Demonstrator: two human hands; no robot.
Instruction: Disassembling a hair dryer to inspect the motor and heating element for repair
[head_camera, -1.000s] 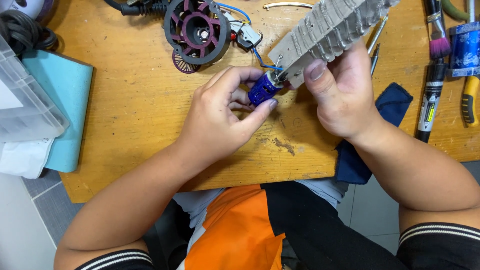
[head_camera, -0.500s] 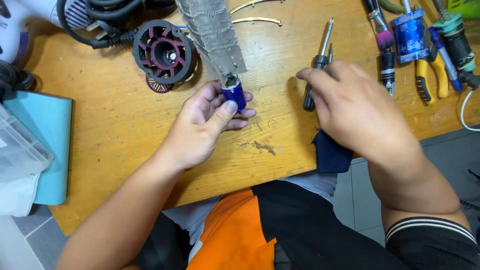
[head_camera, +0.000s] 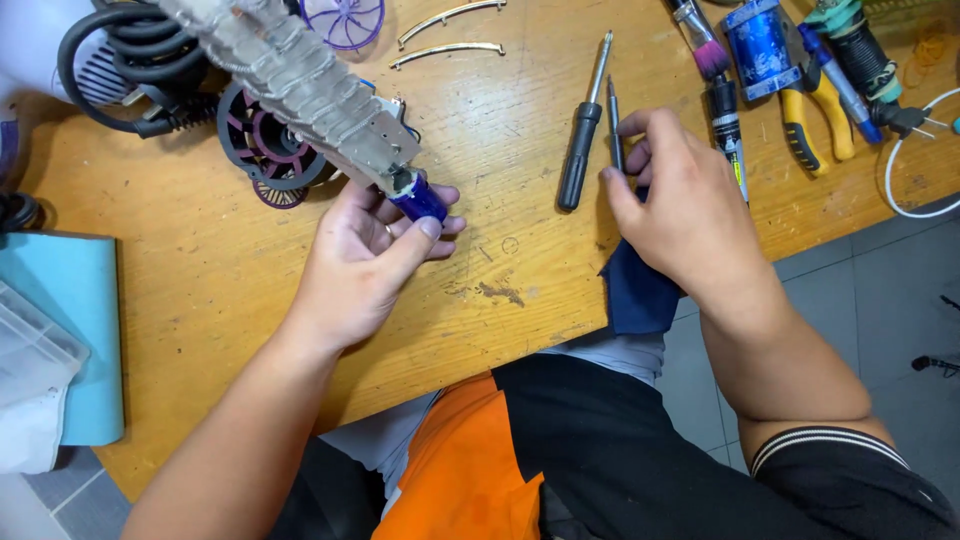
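Note:
My left hand (head_camera: 365, 255) grips a small blue cylinder (head_camera: 421, 201) between thumb and fingers. The cylinder sits at the end of a long grey ribbed heating element (head_camera: 300, 80), which slants up to the upper left above the wooden table (head_camera: 200, 260). My right hand (head_camera: 685, 205) lies to the right, its thumb and fingers closed around the lower end of a thin screwdriver (head_camera: 612, 120). A larger black-handled screwdriver (head_camera: 581, 150) lies just left of it. A dark blue cloth (head_camera: 640, 295) shows under my right wrist at the table edge.
A black round housing with a purple fan (head_camera: 262, 150) and a coiled black cord (head_camera: 115, 70) lie behind the element. Two curved metal strips (head_camera: 450, 47), a brush (head_camera: 700, 45), a blue can (head_camera: 760, 40) and yellow pliers (head_camera: 820, 120) line the back. A teal cloth (head_camera: 70, 330) lies left.
My right hand let go of the heating element and moved right onto the thin screwdriver. My left hand kept the blue cylinder, and the element swung over to the upper left.

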